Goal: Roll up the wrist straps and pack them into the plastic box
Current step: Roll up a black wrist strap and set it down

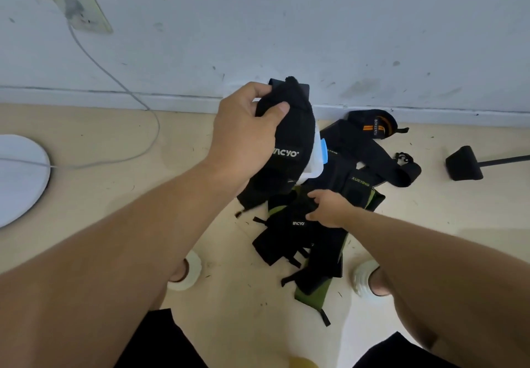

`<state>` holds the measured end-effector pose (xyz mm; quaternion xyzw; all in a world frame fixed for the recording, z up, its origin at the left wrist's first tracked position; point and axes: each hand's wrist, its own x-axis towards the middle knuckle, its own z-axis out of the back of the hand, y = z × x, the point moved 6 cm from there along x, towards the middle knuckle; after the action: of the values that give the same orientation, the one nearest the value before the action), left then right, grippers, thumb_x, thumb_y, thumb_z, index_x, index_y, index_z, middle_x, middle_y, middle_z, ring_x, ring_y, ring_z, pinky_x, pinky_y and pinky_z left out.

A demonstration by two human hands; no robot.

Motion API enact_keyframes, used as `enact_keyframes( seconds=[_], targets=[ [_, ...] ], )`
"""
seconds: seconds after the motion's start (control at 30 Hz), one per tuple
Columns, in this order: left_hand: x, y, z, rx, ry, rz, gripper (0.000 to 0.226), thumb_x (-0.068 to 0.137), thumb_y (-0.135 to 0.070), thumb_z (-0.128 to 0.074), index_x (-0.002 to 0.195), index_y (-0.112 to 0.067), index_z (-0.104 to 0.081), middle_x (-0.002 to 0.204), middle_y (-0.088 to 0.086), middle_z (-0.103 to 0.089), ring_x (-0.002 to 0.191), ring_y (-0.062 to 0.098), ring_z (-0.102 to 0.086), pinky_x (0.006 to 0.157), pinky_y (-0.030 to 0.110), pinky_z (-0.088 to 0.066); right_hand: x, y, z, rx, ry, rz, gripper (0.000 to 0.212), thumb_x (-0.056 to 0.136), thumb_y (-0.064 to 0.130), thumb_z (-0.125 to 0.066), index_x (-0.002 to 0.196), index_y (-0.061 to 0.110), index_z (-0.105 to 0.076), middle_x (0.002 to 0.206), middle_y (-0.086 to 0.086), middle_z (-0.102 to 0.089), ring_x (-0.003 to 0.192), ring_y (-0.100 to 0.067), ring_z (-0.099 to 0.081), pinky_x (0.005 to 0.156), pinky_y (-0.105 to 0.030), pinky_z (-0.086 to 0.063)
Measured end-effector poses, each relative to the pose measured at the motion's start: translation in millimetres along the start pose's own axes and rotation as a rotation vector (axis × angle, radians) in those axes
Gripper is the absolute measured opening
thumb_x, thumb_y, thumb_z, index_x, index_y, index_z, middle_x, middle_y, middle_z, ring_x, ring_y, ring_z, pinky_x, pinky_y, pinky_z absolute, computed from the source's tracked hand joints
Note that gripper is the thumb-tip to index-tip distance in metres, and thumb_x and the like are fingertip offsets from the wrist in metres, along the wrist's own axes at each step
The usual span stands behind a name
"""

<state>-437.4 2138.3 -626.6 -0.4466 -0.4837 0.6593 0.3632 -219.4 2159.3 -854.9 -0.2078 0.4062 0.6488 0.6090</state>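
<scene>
My left hand [246,126] grips the top of a black wrist strap [289,143] with white lettering, lifted off the floor and hanging down. Behind that strap the clear plastic box [314,163] with a blue clip shows only partly. My right hand [329,207] reaches down and pinches another black strap [292,224] in the pile on the floor. More straps lie spread there: a black and green one [312,290] and a black one with orange stripes [372,125] near the wall.
The pale floor meets a white wall just behind the pile. A white round base [20,175] with a cable [114,80] running up to a wall socket lies at the left. A black foot on a rod [464,163] sits at the right. My feet in white slippers flank the pile.
</scene>
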Motion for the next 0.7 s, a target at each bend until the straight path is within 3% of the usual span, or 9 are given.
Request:
enact_keyframes(
  seconds=[0.17,0.27,0.37,0.47,0.53,0.6,0.7],
  targets=[
    [-1.1,0.4,0.8,0.02,0.028,0.016,0.021,0.1,-0.022,-0.068,0.121,-0.022,-0.069,0.102,-0.004,-0.078,0.093,0.011,-0.075,0.073,0.022,-0.059,22.5,-17.8,-36.6,0.071,-0.007,-0.091,0.082,0.094,0.03,-0.076,0.161,0.016,-0.031,0.148,-0.01,-0.055,0.13,-0.029,-0.058,0.102,-0.034,-0.051],
    [0.7,0.3,-0.6,0.024,0.058,0.024,0.023,0.1,-0.021,-0.068,0.124,-0.021,-0.069,0.105,-0.003,-0.078,0.093,0.011,-0.075,0.075,0.021,-0.061,33.1,-26.8,-53.2,0.199,-0.013,-0.216,0.08,0.093,0.03,-0.076,0.157,0.014,-0.031,0.137,-0.014,-0.058,0.117,-0.032,-0.063,0.082,-0.035,-0.056],
    [3.9,1.4,1.3,0.021,0.067,0.039,0.027,0.099,-0.022,-0.069,0.126,-0.021,-0.068,0.109,-0.001,-0.077,0.094,0.013,-0.075,0.081,0.028,-0.063,39.2,-42.2,-57.3,0.257,-0.119,-0.383,0.055,0.093,0.026,-0.075,0.136,0.009,-0.046,0.126,-0.017,-0.058,0.109,-0.035,-0.063,0.088,-0.045,-0.061],
    [6.8,0.2,4.7,0.015,0.071,0.032,0.026,0.099,-0.022,-0.068,0.125,-0.021,-0.069,0.11,0.0,-0.077,0.095,0.016,-0.075,0.087,0.037,-0.063,35.9,-41.3,-80.0,0.626,0.023,-0.478,0.036,0.096,0.016,-0.073,0.124,0.002,-0.055,0.111,-0.014,-0.062,0.101,-0.03,-0.069,0.086,-0.043,-0.064],
    [8.2,-1.6,7.6,0.003,0.066,0.026,0.026,0.099,-0.021,-0.069,0.125,-0.02,-0.069,0.11,0.001,-0.077,0.094,0.017,-0.076,0.087,0.039,-0.063,39.3,-33.3,-86.6,0.732,0.042,-0.41,0.036,0.099,0.006,-0.066,0.133,-0.001,-0.057,0.122,-0.018,-0.064,0.091,-0.022,-0.069,0.083,-0.036,-0.063],
    [9.1,-3.6,9.7,-0.001,0.057,0.02,0.025,0.099,-0.021,-0.068,0.124,-0.02,-0.068,0.11,0.001,-0.076,0.093,0.016,-0.076,0.087,0.037,-0.063,42.9,-27.6,-83.6,0.77,-0.019,-0.383,0.037,0.099,-0.002,-0.061,0.136,-0.006,-0.056,0.132,-0.023,-0.063,0.094,-0.021,-0.064,0.09,-0.036,-0.06],
    [10.2,-9.3,12.6,0.01,0.04,-0.011,0.025,0.1,-0.021,-0.068,0.124,-0.02,-0.068,0.111,0.0,-0.076,0.095,0.014,-0.075,0.088,0.034,-0.063,35.6,-12.2,-67.6,0.883,-0.093,-0.4,0.035,0.094,-0.002,-0.068,0.128,-0.007,-0.06,0.12,-0.021,-0.069,0.098,-0.023,-0.067,0.098,-0.039,-0.059]
  ],
)
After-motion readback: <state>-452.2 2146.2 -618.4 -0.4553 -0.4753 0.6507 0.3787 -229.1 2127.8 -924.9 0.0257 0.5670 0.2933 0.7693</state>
